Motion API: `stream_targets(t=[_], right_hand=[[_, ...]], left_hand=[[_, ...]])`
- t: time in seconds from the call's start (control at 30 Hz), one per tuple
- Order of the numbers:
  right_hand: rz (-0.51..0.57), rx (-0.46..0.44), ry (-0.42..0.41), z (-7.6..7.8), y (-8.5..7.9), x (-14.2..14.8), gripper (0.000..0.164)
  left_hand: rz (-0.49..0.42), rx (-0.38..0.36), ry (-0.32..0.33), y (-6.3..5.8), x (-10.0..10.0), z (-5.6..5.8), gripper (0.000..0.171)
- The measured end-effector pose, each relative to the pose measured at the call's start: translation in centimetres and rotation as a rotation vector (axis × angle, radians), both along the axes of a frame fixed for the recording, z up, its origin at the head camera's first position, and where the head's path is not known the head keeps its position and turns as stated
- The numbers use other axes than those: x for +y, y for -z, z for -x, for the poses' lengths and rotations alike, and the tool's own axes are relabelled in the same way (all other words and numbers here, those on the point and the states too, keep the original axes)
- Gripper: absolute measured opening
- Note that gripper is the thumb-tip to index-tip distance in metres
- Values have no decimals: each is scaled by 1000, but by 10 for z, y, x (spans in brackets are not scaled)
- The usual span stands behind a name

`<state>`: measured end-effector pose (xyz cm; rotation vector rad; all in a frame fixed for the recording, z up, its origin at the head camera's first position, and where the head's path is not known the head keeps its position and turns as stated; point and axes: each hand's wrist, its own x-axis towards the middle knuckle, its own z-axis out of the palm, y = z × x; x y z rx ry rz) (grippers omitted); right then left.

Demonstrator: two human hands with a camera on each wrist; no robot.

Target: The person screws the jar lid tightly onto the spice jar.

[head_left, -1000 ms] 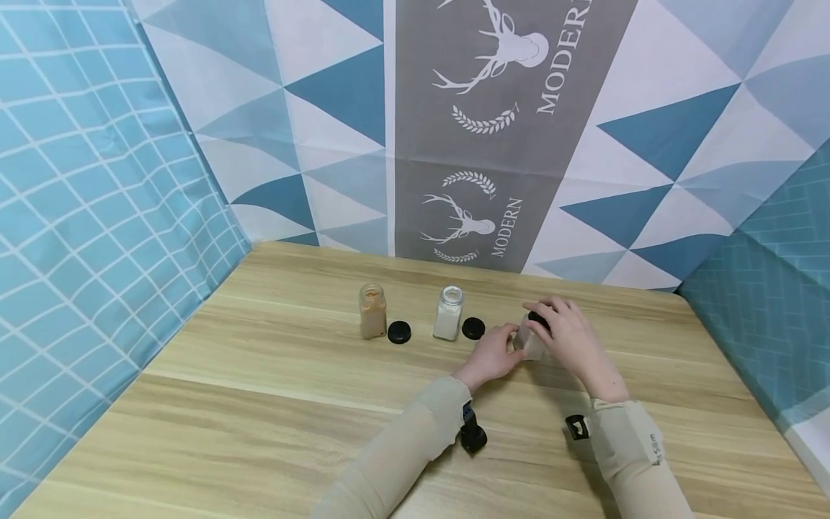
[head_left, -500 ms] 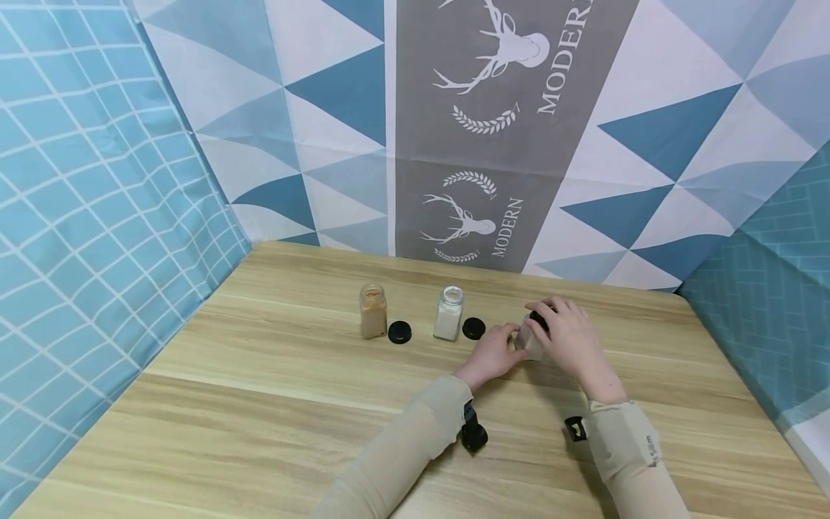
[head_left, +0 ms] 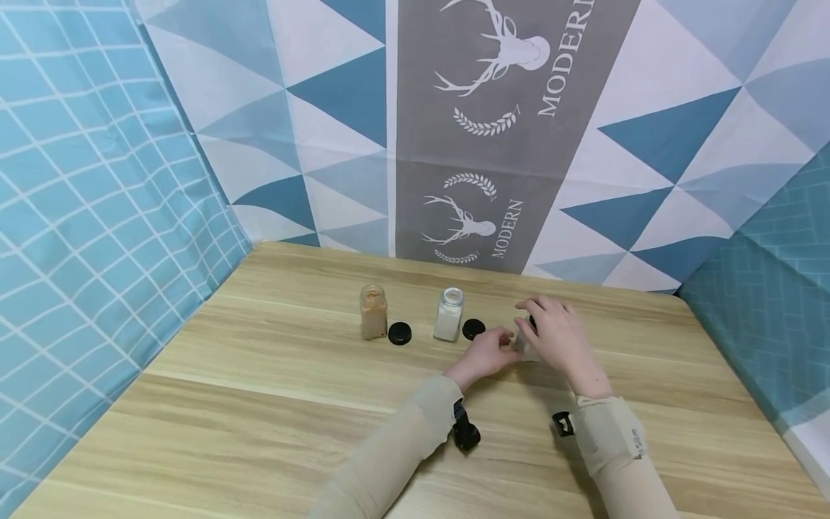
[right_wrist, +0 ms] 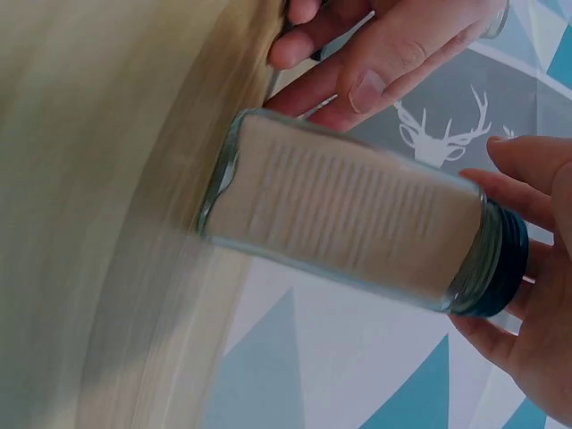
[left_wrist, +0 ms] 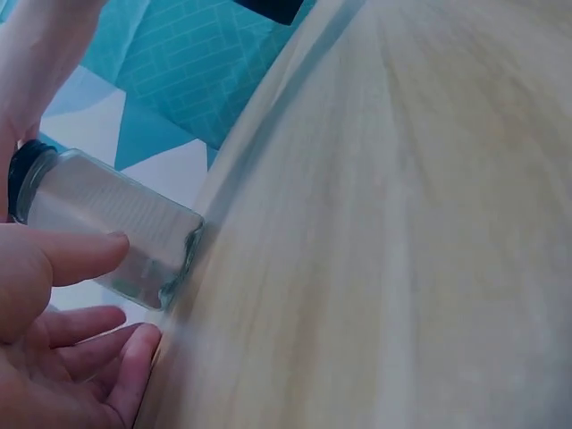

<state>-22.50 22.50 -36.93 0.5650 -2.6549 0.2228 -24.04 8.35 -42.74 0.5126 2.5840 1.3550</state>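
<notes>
A square glass spice jar (right_wrist: 349,206) with a label and a black screw cap (right_wrist: 509,264) stands upright on the wooden table. My right hand (head_left: 559,339) is at the cap, its fingers spread loosely around it with the thumb lifted off. Beside the jar's lower body is my left hand (head_left: 485,355); in the left wrist view its thumb lies along the glass (left_wrist: 107,219) and the other fingers are loosely bent, not wrapped round it. To the left stand an uncapped jar of white powder (head_left: 449,317) and an uncapped jar of orange-brown powder (head_left: 373,317).
One black cap (head_left: 473,329) lies right of the white-powder jar, close to my left hand. Another black cap (head_left: 400,333) lies right of the orange-brown jar. The wooden table (head_left: 259,404) meets patterned cloth walls (head_left: 337,144) behind and at both sides.
Both hands have shifted slightly left, and their hold on the capped jar has loosened. The two uncapped jars and the loose caps have stayed in place.
</notes>
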Motion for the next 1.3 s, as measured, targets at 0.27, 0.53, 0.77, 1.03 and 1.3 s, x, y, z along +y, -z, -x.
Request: stream_targets(t=[0.27,0.53,0.77,1.03,1.3], right_hand=[[-20,8,-20,3,0,-14,24],[-63,-20,-30,7,-3,-30,24],[-45,-24,-57,12,0,-42,24],[-9,-26,-68,17,4,-52,22],[5,-138,-89,22,9,-64,25]], left_hand=[[-55,-15,54,1,-17,1,29],[-68,-25,129,-2,-35,2,23],[-90,-53,156,-10,-55,2,24],[-40,-27,221,-17,-77,5,23],[59,-48,312,-24,-103,9,26]])
